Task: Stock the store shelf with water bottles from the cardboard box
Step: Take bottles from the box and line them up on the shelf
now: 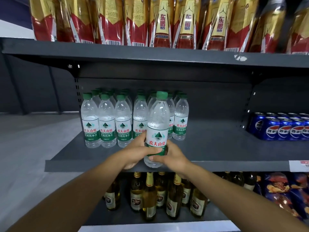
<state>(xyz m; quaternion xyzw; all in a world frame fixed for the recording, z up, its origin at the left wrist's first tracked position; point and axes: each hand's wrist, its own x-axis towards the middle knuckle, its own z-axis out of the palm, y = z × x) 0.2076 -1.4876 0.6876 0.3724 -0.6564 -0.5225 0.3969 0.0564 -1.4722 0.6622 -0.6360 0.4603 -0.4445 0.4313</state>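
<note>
A clear water bottle (157, 124) with a green cap and a green-and-white label stands upright near the front edge of the dark grey shelf (217, 148). My left hand (135, 153) wraps its lower left side and my right hand (172, 156) wraps its lower right side. Behind it and to the left, several identical water bottles (107, 124) stand in rows on the left half of the shelf. The cardboard box is out of view.
Blue cola cans (282, 126) fill the shelf's right end, with bare shelf between them and the water. Red-and-gold drink bottles (162, 22) line the shelf above. Glass beer bottles (150, 196) and snack bags (284, 195) sit on the shelf below.
</note>
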